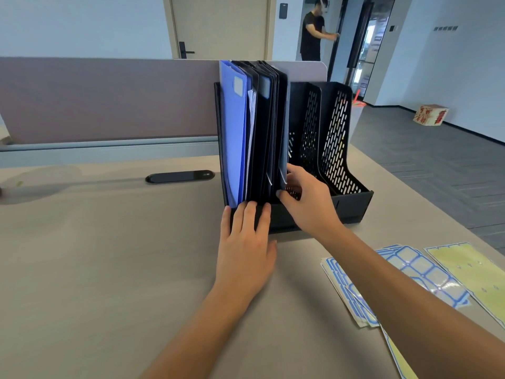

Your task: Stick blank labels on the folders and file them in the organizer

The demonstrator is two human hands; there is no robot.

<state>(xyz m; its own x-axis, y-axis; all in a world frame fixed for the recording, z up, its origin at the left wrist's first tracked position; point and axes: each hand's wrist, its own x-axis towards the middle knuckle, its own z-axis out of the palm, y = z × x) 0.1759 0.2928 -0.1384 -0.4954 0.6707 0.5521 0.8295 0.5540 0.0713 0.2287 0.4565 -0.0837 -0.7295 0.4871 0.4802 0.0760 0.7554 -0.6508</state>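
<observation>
The left hand lies flat, its fingers straight and together, their tips pressing the near bottom edges of the folders where they meet the organizer's front lip. The right hand has its fingers curled loosely about the near lower edge of the rightmost dark folder, thumb low at its corner; whether it truly pinches the folder or only steadies it I cannot tell.

All the folders stand upright, packed in the leftmost compartment of the black organizer, which sits on the tabletop: a light blue folder at the far left, dark ones to its right. The two perforated compartments further right hold nothing visible.

The folders look like thin plastic: light, smooth, likely slippery and apt to bow, so they are best taken by a stiff edge or spine near the bottom.

A pale blank label shows near the blue folder's top; another sits on a dark folder beside it. Neither bears writing. Blue-bordered label sheets and a yellow backing sheet lie on the near right, blank too.
</observation>
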